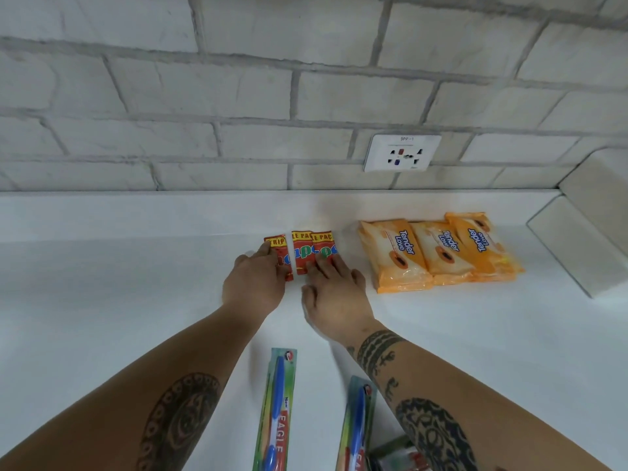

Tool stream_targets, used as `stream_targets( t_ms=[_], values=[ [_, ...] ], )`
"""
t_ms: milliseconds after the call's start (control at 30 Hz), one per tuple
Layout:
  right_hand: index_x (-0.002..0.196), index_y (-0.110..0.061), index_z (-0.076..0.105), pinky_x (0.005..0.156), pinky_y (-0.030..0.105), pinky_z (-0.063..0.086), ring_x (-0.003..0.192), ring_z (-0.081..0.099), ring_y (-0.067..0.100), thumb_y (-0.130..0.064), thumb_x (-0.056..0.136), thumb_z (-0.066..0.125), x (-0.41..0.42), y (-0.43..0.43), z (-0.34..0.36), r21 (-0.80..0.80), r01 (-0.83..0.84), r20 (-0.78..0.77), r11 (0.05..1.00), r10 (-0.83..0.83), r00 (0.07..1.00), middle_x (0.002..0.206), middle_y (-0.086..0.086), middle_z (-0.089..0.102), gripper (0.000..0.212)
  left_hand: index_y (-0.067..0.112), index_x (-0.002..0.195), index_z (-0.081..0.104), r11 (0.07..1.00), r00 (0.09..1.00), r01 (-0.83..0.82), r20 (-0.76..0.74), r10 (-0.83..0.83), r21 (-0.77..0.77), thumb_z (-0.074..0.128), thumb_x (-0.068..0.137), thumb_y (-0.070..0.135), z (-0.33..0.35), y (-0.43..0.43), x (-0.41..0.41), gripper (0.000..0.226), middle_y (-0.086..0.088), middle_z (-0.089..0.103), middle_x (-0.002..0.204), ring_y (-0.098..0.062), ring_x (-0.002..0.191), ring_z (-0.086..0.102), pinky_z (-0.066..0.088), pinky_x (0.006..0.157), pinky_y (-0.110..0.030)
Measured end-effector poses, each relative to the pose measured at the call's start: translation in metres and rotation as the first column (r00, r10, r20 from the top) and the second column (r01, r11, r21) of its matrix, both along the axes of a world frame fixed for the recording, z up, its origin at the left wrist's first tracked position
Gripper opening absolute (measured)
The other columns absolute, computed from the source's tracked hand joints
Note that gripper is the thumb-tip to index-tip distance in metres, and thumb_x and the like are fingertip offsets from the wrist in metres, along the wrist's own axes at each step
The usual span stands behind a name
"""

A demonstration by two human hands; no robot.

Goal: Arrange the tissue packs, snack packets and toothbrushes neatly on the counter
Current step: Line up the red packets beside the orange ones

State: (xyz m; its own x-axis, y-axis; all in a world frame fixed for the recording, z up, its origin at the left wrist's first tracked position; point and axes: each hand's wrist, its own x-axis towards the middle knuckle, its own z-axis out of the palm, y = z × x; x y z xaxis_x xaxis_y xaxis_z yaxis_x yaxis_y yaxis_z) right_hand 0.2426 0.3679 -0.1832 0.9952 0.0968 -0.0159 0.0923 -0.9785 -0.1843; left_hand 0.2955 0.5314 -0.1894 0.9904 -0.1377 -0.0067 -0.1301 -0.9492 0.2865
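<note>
Three red snack packets lie side by side near the back of the white counter [136, 300]: left packet [277, 246], middle packet [302, 249], right packet [324, 244]. My left hand [255, 287] rests flat on the left packet, fingers on its near part. My right hand [334, 294] lies with spread fingers on the near ends of the middle and right packets. Three orange tissue packs [438, 251] sit in a row to the right, slightly overlapping. Two packaged blue toothbrushes lie near the front, one at the left [277, 409] and one at the right [356, 426], partly under my right forearm.
A brick-pattern wall with a white power socket [402, 153] rises behind the counter. A white raised block [584, 246] borders the counter at the right. A small dark-and-green object [396, 453] shows at the bottom edge beside the right toothbrush.
</note>
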Motion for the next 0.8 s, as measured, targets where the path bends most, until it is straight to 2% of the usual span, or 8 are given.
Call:
stream_targets(
  t_ms=[200, 333, 567, 800],
  values=[
    [0.155, -0.014, 0.039, 0.121, 0.054, 0.026, 0.154, 0.023, 0.03, -0.036, 0.1, 0.033, 0.004, 0.003, -0.006, 0.029, -0.023, 0.026, 0.999, 0.023, 0.999, 0.164, 0.006, 0.034, 0.06, 0.023, 0.152, 0.047, 1.0, 0.999, 0.004, -0.035, -0.004, 0.014, 0.035, 0.109, 0.042, 0.003, -0.006, 0.004, 0.048, 0.005, 0.054, 0.152, -0.027, 0.124, 0.058, 0.052, 0.098, -0.038],
    [0.157, -0.016, 0.036, 0.123, 0.051, 0.022, 0.155, 0.022, 0.028, -0.038, 0.1, 0.032, 0.006, 0.002, -0.007, 0.02, -0.027, 0.007, 0.999, 0.027, 1.0, 0.165, 0.004, 0.033, 0.061, 0.023, 0.158, 0.039, 0.998, 0.999, 0.025, -0.043, -0.022, 0.062, 0.034, 0.111, 0.04, 0.01, -0.01, 0.002, 0.05, 0.006, 0.041, 0.163, -0.028, 0.133, 0.052, 0.048, 0.105, -0.037],
    [0.157, -0.015, 0.034, 0.123, 0.048, 0.023, 0.155, 0.022, 0.027, -0.038, 0.099, 0.033, 0.005, 0.001, -0.003, 0.025, -0.024, 0.017, 0.999, 0.023, 1.0, 0.166, 0.006, 0.03, 0.062, 0.022, 0.161, 0.033, 0.998, 0.998, 0.021, -0.059, -0.017, 0.066, 0.032, 0.111, 0.037, 0.015, -0.012, 0.002, 0.052, 0.007, 0.034, 0.166, -0.029, 0.136, 0.048, 0.047, 0.106, -0.038],
    [0.158, -0.01, 0.031, 0.122, 0.047, 0.026, 0.154, 0.024, 0.028, -0.044, 0.093, 0.019, 0.008, 0.001, -0.003, 0.005, 0.001, 0.015, 1.0, -0.001, 1.0, 0.165, 0.01, 0.032, 0.074, 0.024, 0.161, 0.032, 0.999, 0.998, 0.028, -0.065, -0.025, 0.047, 0.032, 0.111, 0.041, 0.012, -0.01, 0.003, 0.054, 0.008, 0.033, 0.167, -0.03, 0.14, 0.046, 0.046, 0.108, -0.04]
  ],
)
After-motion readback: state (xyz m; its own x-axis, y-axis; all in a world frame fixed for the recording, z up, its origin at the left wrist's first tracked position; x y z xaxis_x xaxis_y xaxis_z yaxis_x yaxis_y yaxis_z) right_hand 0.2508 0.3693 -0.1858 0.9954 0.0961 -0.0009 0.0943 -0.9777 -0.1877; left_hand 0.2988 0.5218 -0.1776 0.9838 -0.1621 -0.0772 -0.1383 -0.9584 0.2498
